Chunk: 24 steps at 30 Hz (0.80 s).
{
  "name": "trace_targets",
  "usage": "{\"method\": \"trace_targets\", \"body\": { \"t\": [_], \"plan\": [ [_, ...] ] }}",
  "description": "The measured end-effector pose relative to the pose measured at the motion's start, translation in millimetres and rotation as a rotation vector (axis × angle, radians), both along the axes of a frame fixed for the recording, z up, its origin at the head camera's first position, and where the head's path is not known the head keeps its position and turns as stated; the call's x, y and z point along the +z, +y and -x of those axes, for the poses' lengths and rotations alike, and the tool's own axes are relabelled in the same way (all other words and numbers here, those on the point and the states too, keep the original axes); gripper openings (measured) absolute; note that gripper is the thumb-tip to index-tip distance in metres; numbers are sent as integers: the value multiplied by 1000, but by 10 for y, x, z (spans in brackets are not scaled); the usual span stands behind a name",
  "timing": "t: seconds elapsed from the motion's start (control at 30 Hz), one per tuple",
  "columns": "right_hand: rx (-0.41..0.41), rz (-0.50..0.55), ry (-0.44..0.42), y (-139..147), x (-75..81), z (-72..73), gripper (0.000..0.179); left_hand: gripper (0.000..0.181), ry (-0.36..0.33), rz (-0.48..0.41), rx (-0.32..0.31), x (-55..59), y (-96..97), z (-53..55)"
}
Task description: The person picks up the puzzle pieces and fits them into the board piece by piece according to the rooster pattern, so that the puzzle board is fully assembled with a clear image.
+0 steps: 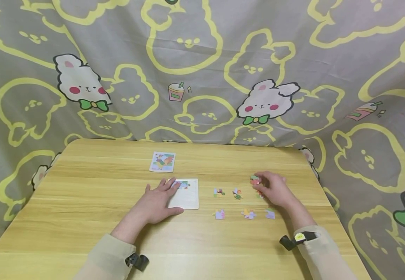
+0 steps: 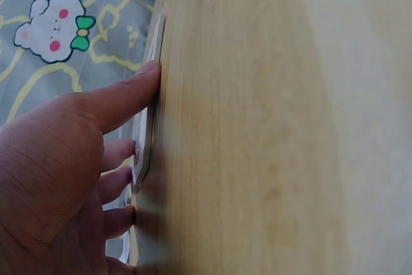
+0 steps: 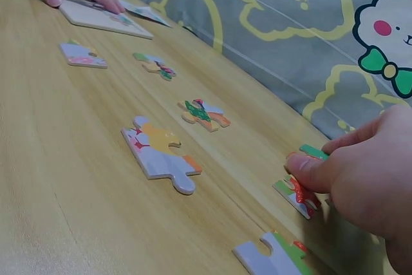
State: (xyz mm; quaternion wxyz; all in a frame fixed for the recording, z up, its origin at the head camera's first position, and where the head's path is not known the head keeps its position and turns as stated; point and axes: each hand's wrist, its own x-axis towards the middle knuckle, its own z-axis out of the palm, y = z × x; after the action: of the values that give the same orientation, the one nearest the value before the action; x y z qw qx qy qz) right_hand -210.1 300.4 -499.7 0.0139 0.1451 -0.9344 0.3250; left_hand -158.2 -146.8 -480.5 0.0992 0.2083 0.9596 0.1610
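My left hand lies spread over the left side of a white puzzle tray, its thumb at the near edge, partly hiding it. Joined-looking puzzle pieces sit along the tray's top, partly under the fingers. Over on the right, my right hand pinches a green and red puzzle piece between thumb and fingers. Just below that thumb lies another red and green puzzle piece, partly covered in the head view. The right wrist view shows only the green edge of the pinched piece.
Several loose puzzle pieces lie between the hands, among them a lilac and pink one, an orange and lilac one and a lilac corner. A picture card lies behind the tray. A patterned curtain hangs along the table's far edge.
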Motion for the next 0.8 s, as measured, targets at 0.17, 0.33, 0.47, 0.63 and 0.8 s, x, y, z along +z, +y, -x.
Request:
{"method": "trace_targets", "body": {
  "t": [0.17, 0.33, 0.47, 0.63, 0.8],
  "plan": [
    [17, 5, 32, 2, -22, -7, 40, 93, -4, -3, 0, 8, 4, 2],
    [33, 23, 69, 6, -39, -8, 40, 93, -5, -2, 0, 10, 6, 3],
    [35, 52, 74, 4, -44, -18, 41, 93, -3, -1, -4, 14, 7, -1],
    [19, 112, 62, -4, -45, -40, 40, 93, -2, -2, -5, 12, 6, -4],
    [8, 202, 14, -31, -24, -55, 40, 93, -6, -4, 1, 13, 1, -11]
  ]
}}
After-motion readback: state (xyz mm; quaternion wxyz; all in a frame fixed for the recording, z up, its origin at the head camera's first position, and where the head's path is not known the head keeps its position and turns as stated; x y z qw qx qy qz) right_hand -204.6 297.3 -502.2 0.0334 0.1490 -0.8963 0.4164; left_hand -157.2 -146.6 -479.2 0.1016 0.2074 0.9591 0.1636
